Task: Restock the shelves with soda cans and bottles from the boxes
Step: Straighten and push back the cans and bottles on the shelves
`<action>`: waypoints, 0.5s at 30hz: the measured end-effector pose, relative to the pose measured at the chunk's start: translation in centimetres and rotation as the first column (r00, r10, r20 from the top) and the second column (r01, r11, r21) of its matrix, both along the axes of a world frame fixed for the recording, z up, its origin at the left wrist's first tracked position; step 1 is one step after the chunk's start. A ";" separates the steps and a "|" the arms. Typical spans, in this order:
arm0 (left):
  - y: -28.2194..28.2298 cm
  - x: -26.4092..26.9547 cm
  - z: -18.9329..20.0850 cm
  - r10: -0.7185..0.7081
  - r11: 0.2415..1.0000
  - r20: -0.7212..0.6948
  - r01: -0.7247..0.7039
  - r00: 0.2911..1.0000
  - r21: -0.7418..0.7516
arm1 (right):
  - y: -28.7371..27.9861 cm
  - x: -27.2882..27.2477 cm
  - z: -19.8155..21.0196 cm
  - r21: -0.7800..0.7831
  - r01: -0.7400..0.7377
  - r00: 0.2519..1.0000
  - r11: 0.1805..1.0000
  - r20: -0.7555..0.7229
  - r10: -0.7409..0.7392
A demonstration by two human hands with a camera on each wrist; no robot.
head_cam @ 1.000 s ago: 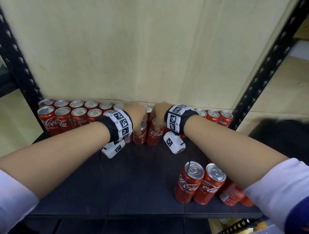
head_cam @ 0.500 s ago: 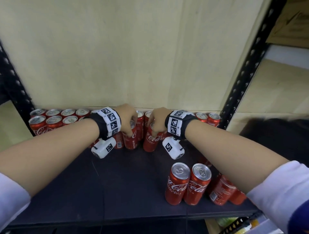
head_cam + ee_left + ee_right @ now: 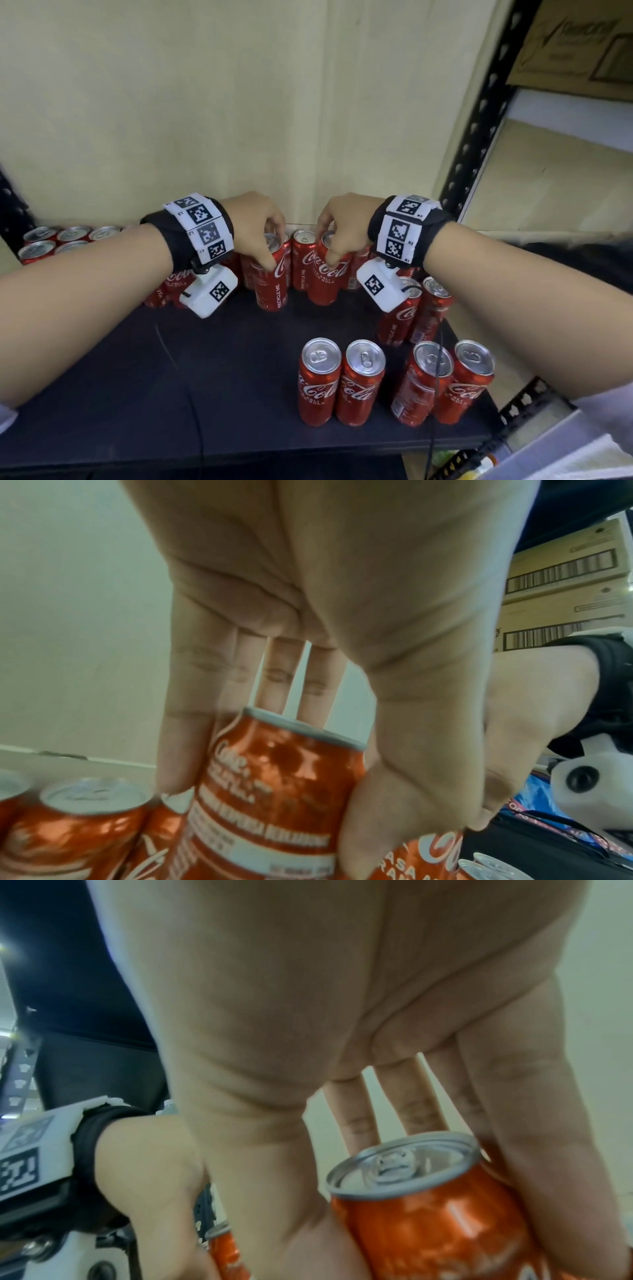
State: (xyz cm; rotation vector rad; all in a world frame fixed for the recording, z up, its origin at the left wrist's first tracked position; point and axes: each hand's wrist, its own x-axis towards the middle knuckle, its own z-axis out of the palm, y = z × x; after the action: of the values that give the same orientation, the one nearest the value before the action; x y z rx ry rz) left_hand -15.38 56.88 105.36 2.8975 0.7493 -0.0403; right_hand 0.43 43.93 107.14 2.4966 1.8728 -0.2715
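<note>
Far left of the head view: two rows of red cans [image 3: 51, 240] already stand at the back of the dark shelf [image 3: 137, 394], tight vs the pale back wall [image 3: 239, 102]. That part looks stocked.

Centre-left: left hand [image 3: 255, 229] comes down from above w/ fingers curled over the rim and thumb on the front of the left-held can [image 3: 272, 274]. Left wrist view agrees: thumb on one side, fingers [image 3: 178, 750] on the far side, can [image 3: 274, 791] pinched betw them. Its base looks to be on or just at the shelf; can't tell which.

Centre: one upright can [image 3: 303, 257] stands betw the two held ones, close to both.

Centre-right: right hand [image 3: 342, 229] mirrors it, thumb and fingers wrapped round the top of the right-held can [image 3: 325, 277]. Right wrist view shows the silver lid [image 3: 400, 1167] clear, fingers down the far side.

Right: two more cans [image 3: 418, 308] just beside the right wrist cam, then four loose cans [image 3: 394, 380] near the front edge at lower right, in two pairs, not in line w/ the back rows.

Judgement: task partway. Back-left done; the two held cans are being set into the middle of the row; front-right cans prob. need pushing back. Most of the shelf front is bare. Cardboard boxes [image 3: 575, 44] at upper right. No bottles seen.
</note>
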 end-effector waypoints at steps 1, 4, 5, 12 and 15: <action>-0.4 0.4 0.1 0.002 1.000 -0.003 -0.002 1.000 0.001 | -0.4 0.3 0.0 -0.001 0.006 1.000 1.000 -0.016 -0.006; -1.4 1.8 0.1 -0.002 1.000 0.008 0.002 1.000 -0.013 | -1.3 1.1 -0.3 -0.009 0.015 0.999 1.000 -0.046 -0.016; -1.7 2.2 0.1 -0.005 1.000 0.007 0.005 1.000 -0.016 | -1.6 1.4 -0.6 -0.015 0.010 0.999 1.000 -0.046 -0.011; -4.3 4.5 -2.0 -0.020 0.999 -0.022 0.019 1.000 -0.047 | -2.7 2.2 -2.4 -0.079 -0.037 0.999 0.996 -0.003 0.037; -5.2 5.0 -3.1 -0.004 0.999 -0.032 0.003 0.999 -0.053 | -2.8 2.1 -3.2 -0.123 -0.050 0.998 0.991 0.018 0.052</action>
State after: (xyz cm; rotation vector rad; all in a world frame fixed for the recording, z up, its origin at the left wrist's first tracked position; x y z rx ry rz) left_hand -10.35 51.66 102.30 2.8545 0.7369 -0.1057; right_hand 2.55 41.18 103.98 2.3602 1.8487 -0.3472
